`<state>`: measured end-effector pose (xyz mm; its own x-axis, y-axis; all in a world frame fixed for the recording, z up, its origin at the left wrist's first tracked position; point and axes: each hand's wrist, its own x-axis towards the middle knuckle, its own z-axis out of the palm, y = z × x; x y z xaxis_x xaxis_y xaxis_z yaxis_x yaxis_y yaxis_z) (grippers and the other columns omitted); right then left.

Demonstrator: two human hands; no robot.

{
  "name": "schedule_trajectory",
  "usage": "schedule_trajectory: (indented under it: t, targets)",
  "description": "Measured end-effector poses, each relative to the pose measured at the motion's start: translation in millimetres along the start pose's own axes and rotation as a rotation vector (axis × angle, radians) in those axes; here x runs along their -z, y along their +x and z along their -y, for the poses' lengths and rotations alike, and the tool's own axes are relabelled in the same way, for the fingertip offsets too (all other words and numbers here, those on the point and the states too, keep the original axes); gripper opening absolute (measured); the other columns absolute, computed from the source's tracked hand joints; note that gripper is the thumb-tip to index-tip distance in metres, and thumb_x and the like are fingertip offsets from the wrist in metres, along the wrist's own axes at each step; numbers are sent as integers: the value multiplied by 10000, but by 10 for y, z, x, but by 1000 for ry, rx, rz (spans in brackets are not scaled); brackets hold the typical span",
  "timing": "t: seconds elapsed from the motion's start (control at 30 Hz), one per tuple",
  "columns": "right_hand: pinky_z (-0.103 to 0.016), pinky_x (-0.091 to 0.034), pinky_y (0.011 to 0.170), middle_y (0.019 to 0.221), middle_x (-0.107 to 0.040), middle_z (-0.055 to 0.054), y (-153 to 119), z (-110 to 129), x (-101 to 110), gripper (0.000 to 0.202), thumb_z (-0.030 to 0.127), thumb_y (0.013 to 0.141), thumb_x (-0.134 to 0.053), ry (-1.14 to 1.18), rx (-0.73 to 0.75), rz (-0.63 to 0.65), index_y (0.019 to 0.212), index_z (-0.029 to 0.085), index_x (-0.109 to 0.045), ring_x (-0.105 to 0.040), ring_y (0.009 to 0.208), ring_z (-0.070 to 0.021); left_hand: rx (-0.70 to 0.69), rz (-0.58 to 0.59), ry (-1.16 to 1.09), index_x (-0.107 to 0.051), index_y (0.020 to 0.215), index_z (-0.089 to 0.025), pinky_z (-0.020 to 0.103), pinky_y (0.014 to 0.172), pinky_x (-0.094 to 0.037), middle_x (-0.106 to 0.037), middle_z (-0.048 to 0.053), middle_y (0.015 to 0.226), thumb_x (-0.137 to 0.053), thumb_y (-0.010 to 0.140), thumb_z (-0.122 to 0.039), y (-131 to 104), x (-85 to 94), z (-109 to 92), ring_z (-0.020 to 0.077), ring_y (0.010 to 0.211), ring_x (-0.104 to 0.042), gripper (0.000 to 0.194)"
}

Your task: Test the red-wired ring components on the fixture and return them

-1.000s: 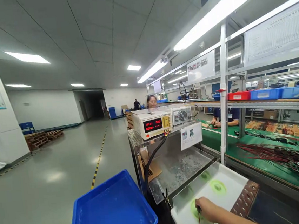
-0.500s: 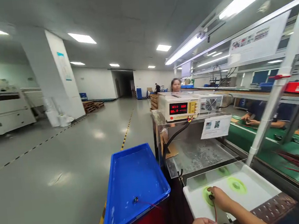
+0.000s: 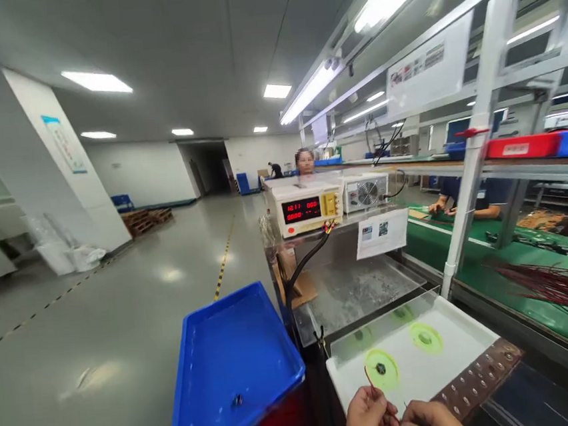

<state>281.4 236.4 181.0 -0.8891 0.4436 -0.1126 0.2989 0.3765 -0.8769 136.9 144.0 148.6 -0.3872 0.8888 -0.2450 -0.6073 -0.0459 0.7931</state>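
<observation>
A small dark round part (image 3: 381, 368) lies in a yellow-green ring (image 3: 394, 378) on the white tray (image 3: 343, 383). Just this side of it, my left hand (image 3: 365, 418) is closed on a thin red wire (image 3: 369, 379), whose upper length curves up beside the ring. My right hand (image 3: 431, 420) is close by on the right, fingers pinched together near the left fingertips. A thin dark tip shows at its fingers, but what it grips is hidden. Another yellow-green ring (image 3: 425, 338) is farther right on the tray.
Left of the tray stands a blue bin (image 3: 227, 352) with a small wired part (image 3: 237, 399) in it. A power supply (image 3: 308, 207) with red digits sits on the shelf ahead. A perforated brown strip (image 3: 480, 376) borders the tray. Red wires (image 3: 562, 286) and a co-worker's hands (image 3: 442, 210) are at right.
My right hand has left the ring and come back beside my left hand; the dark round part now lies in the ring uncovered. The view has turned rightward.
</observation>
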Motion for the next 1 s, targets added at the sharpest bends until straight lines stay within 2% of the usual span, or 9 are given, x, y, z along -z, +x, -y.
schedule_trajectory:
  t: [0.1, 0.17, 0.33, 0.6, 0.73, 0.87, 1.0]
  targets:
    - [-288, -443, 687, 689, -636, -50, -87, 102, -2, 369, 530, 800, -542, 80, -32, 7, 706, 176, -581, -572, 693, -190, -61, -14, 64, -476, 851, -190, 227, 445, -309, -640, 18, 680, -769, 640, -537, -192, -203, -94, 109, 480, -541, 501]
    - [-287, -437, 671, 665, -620, -45, -91, 133, 13, 351, 515, 792, -535, 69, -62, -6, 697, 180, -581, -554, 670, -184, -74, -23, 171, -497, 841, -182, 229, 445, -295, -616, -2, 665, -727, 671, -513, -271, -264, -140, 91, 468, -502, 437]
    - [-284, -421, 635, 683, -628, -47, -95, 119, 21, 331, 499, 785, -531, 21, -88, -30, 716, 182, -597, -539, 653, -179, -77, -44, 325, -558, 723, -163, 243, 457, -247, -497, -47, 534, -756, 646, -435, -329, -278, -113, 76, 449, -395, 345]
    - [-296, -431, 671, 718, -661, -67, -110, 197, -18, 343, 506, 809, -489, -108, -66, -109, 717, 187, -575, -573, 705, -204, -123, -91, 387, -540, 737, -184, 244, 491, -315, -513, -46, 572, -704, 708, -376, -317, -274, -90, 95, 473, -444, 254]
    - [-296, -435, 687, 747, -693, -73, -93, 194, -79, 284, 404, 832, -477, -164, -57, -116, 735, 177, -619, -601, 727, -208, -106, -73, 398, -558, 758, -175, 238, 472, -322, -536, -37, 576, -741, 674, -432, -316, -211, -56, 95, 463, -453, 326]
    - [-285, -435, 694, 781, -715, -69, -47, 124, -122, 190, 267, 813, -494, -224, -63, -117, 755, 166, -645, -630, 754, -207, -68, -57, 461, -522, 663, -191, 236, 390, -227, -471, -45, 432, -740, 601, -622, -213, -112, -3, 94, 360, -383, 487]
    - [-306, -438, 734, 831, -722, -92, -18, 183, -122, 202, 237, 853, -480, -373, -81, -172, 794, 165, -660, -647, 795, -230, -72, -88, 388, -492, 630, -206, 242, 363, -229, -542, -14, 477, -762, 504, -688, -172, -99, -26, 113, 350, -427, 567]
